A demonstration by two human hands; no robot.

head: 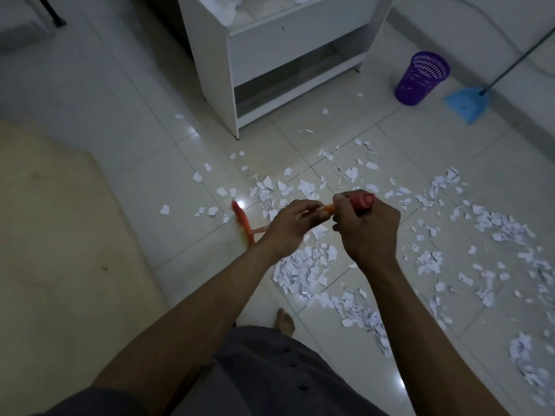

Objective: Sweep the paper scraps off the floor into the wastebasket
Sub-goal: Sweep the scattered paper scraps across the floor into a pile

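Two hands, and what do they hold? asks the first.

Both hold one broom (pixel 244 226), answers the second. The right hand (pixel 368 226) is closed as a fist round the red top end of the handle. The left hand (pixel 288 226) grips the handle just below, fingers curled round it, close beside the right one. No hand is spread.

And how does the broom lie?

Its long axis goes from the right hand down and to the left. The head touches the floor (pixel 144 94) at the left, beside the edge of a beige mat (pixel 54 235). The left hand is the nearer one to the head.

Where are the paper scraps (pixel 303 265) from there?

Mostly to the right of the head: under the hands, ahead of them, and in a wide band to the right edge. Only some few pieces lie near the head itself.

And the wastebasket (pixel 422 78)?

It stands upright far ahead and to the right, well apart from the hands, past the scraps. A blue dustpan (pixel 465 105) rests just beside it, and a white cabinet (pixel 216 70) stands to its left.

So the coming stroke?

Probably it must pull the head from left to right, to gather the scraps toward the dustpan side. The task seems at its beginning; the scraps are widely scattered.
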